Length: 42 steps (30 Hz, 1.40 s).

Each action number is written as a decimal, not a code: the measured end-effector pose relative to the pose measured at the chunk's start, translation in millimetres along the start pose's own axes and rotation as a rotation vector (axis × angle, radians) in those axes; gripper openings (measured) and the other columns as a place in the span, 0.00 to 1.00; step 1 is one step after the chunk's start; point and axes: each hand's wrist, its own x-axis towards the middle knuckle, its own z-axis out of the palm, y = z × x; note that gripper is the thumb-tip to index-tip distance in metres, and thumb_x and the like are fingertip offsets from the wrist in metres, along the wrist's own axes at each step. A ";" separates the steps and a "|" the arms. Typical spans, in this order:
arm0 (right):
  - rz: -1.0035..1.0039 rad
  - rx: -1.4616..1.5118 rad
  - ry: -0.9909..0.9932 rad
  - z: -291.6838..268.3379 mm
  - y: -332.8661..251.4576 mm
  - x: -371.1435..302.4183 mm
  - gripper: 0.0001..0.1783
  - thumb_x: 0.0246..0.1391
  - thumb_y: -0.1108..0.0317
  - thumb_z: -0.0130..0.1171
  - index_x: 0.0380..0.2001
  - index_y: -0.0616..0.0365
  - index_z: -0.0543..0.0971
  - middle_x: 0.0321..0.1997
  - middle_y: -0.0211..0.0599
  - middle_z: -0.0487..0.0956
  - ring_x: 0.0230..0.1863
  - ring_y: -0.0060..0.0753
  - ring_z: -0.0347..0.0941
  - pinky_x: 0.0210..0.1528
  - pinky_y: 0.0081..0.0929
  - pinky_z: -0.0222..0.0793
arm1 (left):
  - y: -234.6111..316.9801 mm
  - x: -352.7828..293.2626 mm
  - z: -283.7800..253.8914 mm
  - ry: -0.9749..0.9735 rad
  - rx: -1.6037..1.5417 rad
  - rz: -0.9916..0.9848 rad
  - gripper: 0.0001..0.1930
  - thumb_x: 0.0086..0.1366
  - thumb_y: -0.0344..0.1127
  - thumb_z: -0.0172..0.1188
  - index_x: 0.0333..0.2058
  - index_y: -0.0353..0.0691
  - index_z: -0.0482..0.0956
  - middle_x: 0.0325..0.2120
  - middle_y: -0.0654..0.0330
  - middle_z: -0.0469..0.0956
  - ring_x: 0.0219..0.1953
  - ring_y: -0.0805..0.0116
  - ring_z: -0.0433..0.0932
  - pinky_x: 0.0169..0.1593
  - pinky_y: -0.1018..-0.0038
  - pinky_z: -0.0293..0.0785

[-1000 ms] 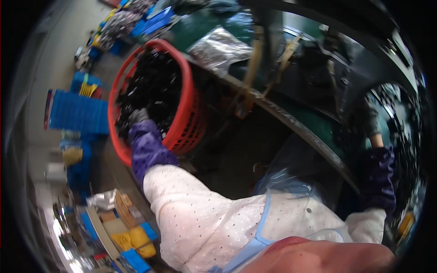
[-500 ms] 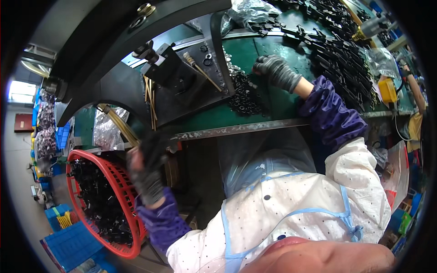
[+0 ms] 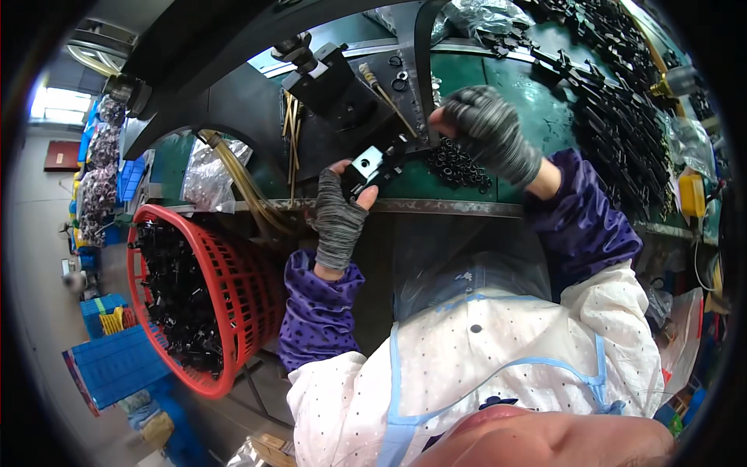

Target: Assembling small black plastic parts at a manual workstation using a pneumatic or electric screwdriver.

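My left hand (image 3: 340, 222), in a grey fingerless glove, grips a black metal part (image 3: 387, 165) at the bench's front edge. The part has a bright flat face with a round hole in it, and thumb and fingers hold it from either side. My right hand (image 3: 490, 132), gloved alike, is raised over the bench with its fingers curled together. Whatever it may hold is hidden. Below it lies a pile of small black rings (image 3: 459, 167), with small silvery pieces (image 3: 436, 87) behind. Left of the rings stands a black press (image 3: 319, 82) on a dark base plate.
A red basket (image 3: 226, 303) full of black parts stands to my left, below the bench edge (image 3: 459, 208). Many long black parts (image 3: 615, 132) are heaped at the right. A brush (image 3: 381, 93) and thin sticks (image 3: 292, 132) lie around the press.
My left hand, blurred beside the basket before, has come up and right to the bench edge, where the black part now shows clearly. My right hand appears higher above the rings. The view has shifted.
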 end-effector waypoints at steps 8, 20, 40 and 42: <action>-0.268 0.003 0.000 30.4 -37.0 9.6 0.09 0.35 0.64 0.54 0.26 0.45 0.77 0.30 0.24 0.74 0.38 0.33 0.71 0.53 0.44 0.57 | 18.8 -3.1 19.4 0.050 -0.008 0.030 0.21 0.52 0.31 0.61 0.44 0.38 0.66 0.36 0.62 0.69 0.36 0.76 0.69 0.40 0.79 0.67; -0.198 -0.015 -0.006 17.0 -22.2 10.6 0.15 0.38 0.63 0.53 0.33 0.51 0.76 0.29 0.27 0.75 0.37 0.31 0.71 0.52 0.39 0.57 | 26.1 7.0 34.0 0.047 -0.082 0.108 0.21 0.51 0.27 0.61 0.45 0.36 0.67 0.36 0.63 0.70 0.38 0.75 0.69 0.44 0.79 0.65; -0.087 -0.201 0.072 -10.4 -28.1 13.2 0.30 0.40 0.70 0.53 0.52 0.49 0.65 0.51 0.38 0.68 0.51 0.40 0.65 0.55 0.48 0.50 | 28.8 88.7 -5.1 0.209 -0.711 0.149 0.22 0.51 0.25 0.61 0.46 0.37 0.67 0.37 0.62 0.71 0.38 0.76 0.70 0.43 0.81 0.68; -0.094 -0.220 0.057 -7.5 -23.4 3.1 0.30 0.39 0.70 0.53 0.52 0.50 0.65 0.51 0.38 0.69 0.51 0.40 0.65 0.55 0.48 0.51 | 23.8 99.5 -6.8 0.243 -0.794 0.149 0.20 0.50 0.25 0.61 0.43 0.36 0.69 0.36 0.61 0.71 0.38 0.74 0.70 0.42 0.80 0.69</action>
